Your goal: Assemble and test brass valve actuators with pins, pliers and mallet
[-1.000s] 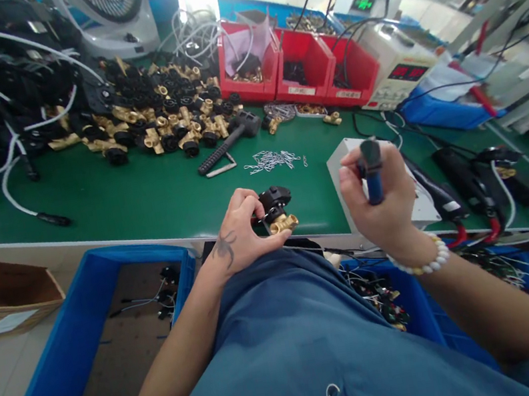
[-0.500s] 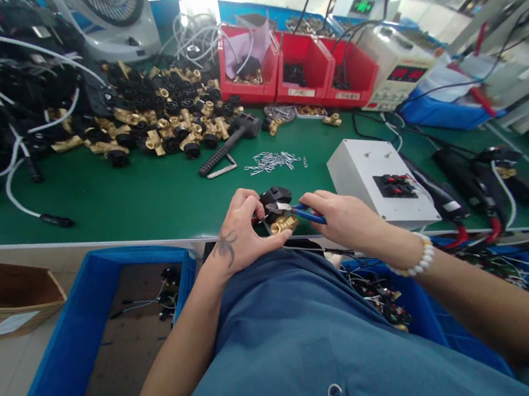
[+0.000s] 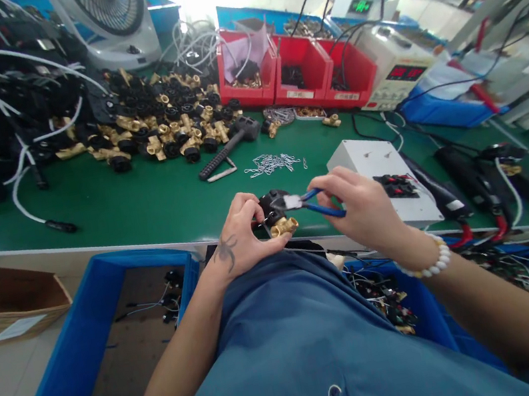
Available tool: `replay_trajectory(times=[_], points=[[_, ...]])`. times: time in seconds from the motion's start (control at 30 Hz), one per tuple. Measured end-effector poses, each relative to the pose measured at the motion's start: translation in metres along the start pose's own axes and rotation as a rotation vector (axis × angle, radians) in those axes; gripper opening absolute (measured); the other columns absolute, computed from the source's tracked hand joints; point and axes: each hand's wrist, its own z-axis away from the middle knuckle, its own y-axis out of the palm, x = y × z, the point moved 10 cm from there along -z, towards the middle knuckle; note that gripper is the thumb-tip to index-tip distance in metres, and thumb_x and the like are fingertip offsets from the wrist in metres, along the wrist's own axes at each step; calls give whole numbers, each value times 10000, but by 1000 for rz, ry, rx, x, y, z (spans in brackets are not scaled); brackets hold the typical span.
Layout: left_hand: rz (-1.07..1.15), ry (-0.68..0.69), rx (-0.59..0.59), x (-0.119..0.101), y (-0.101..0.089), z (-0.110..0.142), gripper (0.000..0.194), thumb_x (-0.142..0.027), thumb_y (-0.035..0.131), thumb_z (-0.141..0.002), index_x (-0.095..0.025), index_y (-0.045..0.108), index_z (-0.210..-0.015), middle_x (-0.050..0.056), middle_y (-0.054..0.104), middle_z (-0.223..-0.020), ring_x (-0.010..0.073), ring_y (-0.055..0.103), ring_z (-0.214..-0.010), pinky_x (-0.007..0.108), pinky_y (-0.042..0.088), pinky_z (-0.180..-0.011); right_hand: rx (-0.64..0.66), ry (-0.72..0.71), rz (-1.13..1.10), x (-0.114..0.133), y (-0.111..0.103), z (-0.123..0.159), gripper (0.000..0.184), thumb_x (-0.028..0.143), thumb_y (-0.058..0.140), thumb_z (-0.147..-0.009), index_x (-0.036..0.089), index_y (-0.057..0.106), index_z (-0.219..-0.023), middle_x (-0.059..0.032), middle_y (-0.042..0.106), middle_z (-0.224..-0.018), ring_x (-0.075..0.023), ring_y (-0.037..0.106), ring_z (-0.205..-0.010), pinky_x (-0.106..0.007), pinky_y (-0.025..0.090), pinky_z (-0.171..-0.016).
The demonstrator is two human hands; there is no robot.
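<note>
My left hand (image 3: 246,231) is closed around a brass valve fitting (image 3: 283,226) with a black part (image 3: 273,202) on top, at the bench's front edge. In my right hand (image 3: 353,200) is a pair of blue-handled pliers (image 3: 313,201), its handles spread apart. The pliers' jaws point left and reach the black part; whether they grip anything there I cannot make out. Beyond my hands lies a small pile of metal clips (image 3: 273,163). A black hammer (image 3: 230,144) rests behind it to the left, beside a small metal tool (image 3: 222,172).
Many brass fittings with black caps (image 3: 171,122) are heaped at the back left, near a fan (image 3: 113,20). Red bins (image 3: 299,87) stand behind. On the right sits a grey switch box (image 3: 365,164). Below the bench are blue crates (image 3: 94,301).
My right hand has moved right and spread the pliers' handles wider, drawing the jaws higher on the black part. The left hand keeps its hold, nearly still.
</note>
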Motion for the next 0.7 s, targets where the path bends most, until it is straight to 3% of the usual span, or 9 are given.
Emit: replay_trajectory(times=[0.07, 0.1, 0.23, 0.27, 0.4, 0.47, 0.57, 0.6, 0.7], points=[[13, -8, 0, 1, 0, 0, 421, -355, 803, -659, -229, 419, -775, 71, 515, -1028, 224, 537, -999, 343, 554, -760, -107, 54, -53, -5, -11, 1, 200, 117, 470, -924, 169, 617, -1049, -64, 618, -888, -154, 551, -711, -265, 438, -667], [15, -7, 4, 0, 0, 0, 418, -353, 799, -661, -230, 417, -775, 72, 516, -1028, 226, 535, -999, 342, 552, -753, -72, 64, -43, -6, -8, 1, 196, 109, 478, -909, 172, 618, -1032, -59, 616, -876, -153, 544, -695, -264, 428, -648], [-13, 16, 7, -3, 0, 0, 418, -347, 799, -669, -230, 412, -775, 67, 522, -1021, 215, 534, -969, 360, 543, -783, 260, 24, 75, -9, 26, 4, 238, 77, 536, -827, 183, 660, -1001, -48, 617, -823, -165, 542, -659, -270, 363, -579], [-17, 18, 7, -3, 0, 0, 418, -346, 801, -672, -230, 413, -778, 65, 520, -1019, 213, 535, -967, 360, 542, -788, 249, 32, 65, -11, 24, 4, 252, 79, 536, -833, 181, 664, -1024, -52, 621, -835, -169, 556, -677, -270, 375, -589], [-12, 18, 3, -1, 0, 1, 416, -331, 804, -675, -233, 414, -782, 61, 519, -1025, 210, 537, -984, 335, 546, -775, -21, 133, -24, -18, -5, 1, 255, 100, 498, -892, 159, 640, -1096, -71, 630, -899, -172, 587, -749, -274, 442, -676], [-25, 28, -2, -1, 0, 0, 421, -330, 809, -668, -233, 415, -780, 58, 522, -1020, 207, 538, -968, 344, 546, -790, 87, 145, 17, -16, 8, 3, 244, 91, 527, -864, 163, 646, -1065, -72, 636, -894, -181, 585, -734, -282, 433, -658], [-44, 37, -8, -2, 0, 0, 411, -343, 805, -670, -229, 424, -778, 62, 522, -1020, 208, 543, -950, 362, 544, -801, 397, 153, 40, -14, 46, 11, 244, 97, 593, -832, 175, 663, -1053, -66, 653, -901, -195, 606, -730, -284, 418, -627], [-43, 34, -12, -2, 0, 0, 406, -349, 802, -674, -227, 429, -779, 63, 521, -1022, 208, 546, -943, 360, 544, -787, 417, 184, 4, -16, 51, 12, 240, 118, 605, -850, 177, 662, -1075, -66, 659, -918, -197, 621, -754, -283, 434, -645], [-40, 11, -53, -2, -1, 3, 383, -355, 795, -694, -223, 449, -794, 67, 528, -1035, 209, 562, -944, 346, 545, -752, 266, 357, -100, -33, 47, 12, 264, 271, 599, -947, 165, 630, -1186, -88, 670, -991, -213, 655, -844, -301, 497, -742]])
